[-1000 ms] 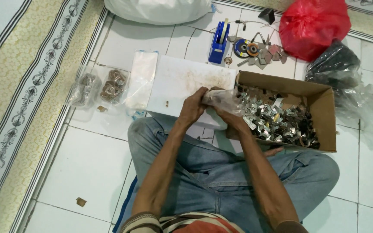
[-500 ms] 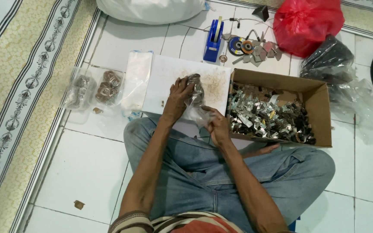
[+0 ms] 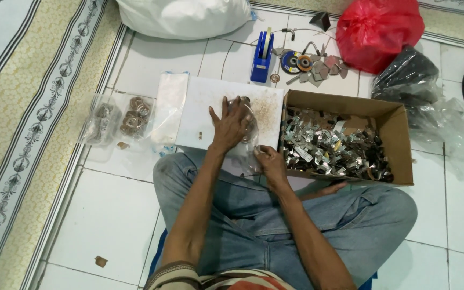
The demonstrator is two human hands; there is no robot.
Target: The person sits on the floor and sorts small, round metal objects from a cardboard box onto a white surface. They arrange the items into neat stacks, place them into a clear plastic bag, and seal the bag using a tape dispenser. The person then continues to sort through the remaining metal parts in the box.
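Note:
I sit cross-legged on a tiled floor. My left hand (image 3: 229, 124) lies flat, fingers spread, pressing a clear plastic bag (image 3: 248, 129) of small metal parts down onto a white board (image 3: 205, 110). My right hand (image 3: 267, 161) pinches the near end of that same bag, just left of a cardboard box (image 3: 398, 134). The box holds several shiny metal pieces (image 3: 334, 147).
Two filled clear bags (image 3: 119, 115) lie left of the board, with an empty clear bag (image 3: 170, 102) beside them. A blue tape dispenser (image 3: 262, 53), grinding discs (image 3: 295, 62), a red bag (image 3: 377, 29), a white sack (image 3: 183, 16) and dark plastic bags (image 3: 409, 75) lie behind. A patterned rug (image 3: 22, 107) runs along the left.
Both hands carried the clear bag from the box's left corner over to the white board. The left hand went from gripping it to lying flat on it.

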